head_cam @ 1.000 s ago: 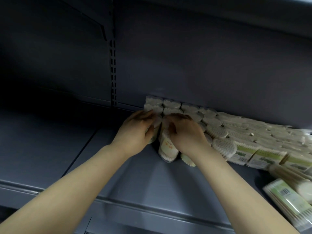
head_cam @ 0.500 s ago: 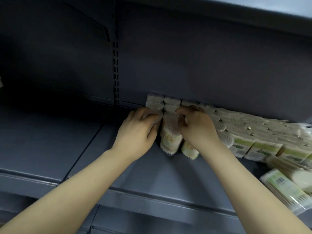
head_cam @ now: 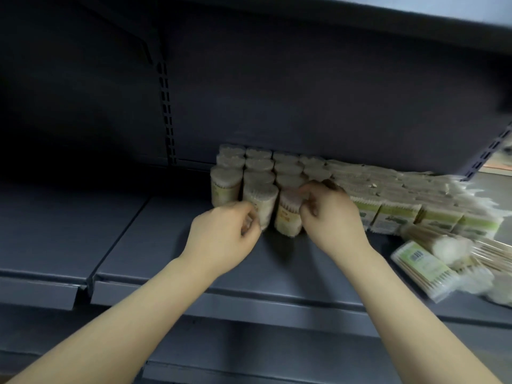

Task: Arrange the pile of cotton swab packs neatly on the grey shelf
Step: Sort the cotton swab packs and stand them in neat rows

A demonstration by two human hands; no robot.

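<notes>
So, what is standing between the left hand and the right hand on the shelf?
In the head view, two upright round swab packs stand between the left hand and the right hand.

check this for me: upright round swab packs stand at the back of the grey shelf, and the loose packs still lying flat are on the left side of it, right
Not quite. The head view shows the loose packs lying flat on the right side of the grey shelf, not the left. The upright round swab packs do stand at the back, with the right hand on the front one.
</notes>
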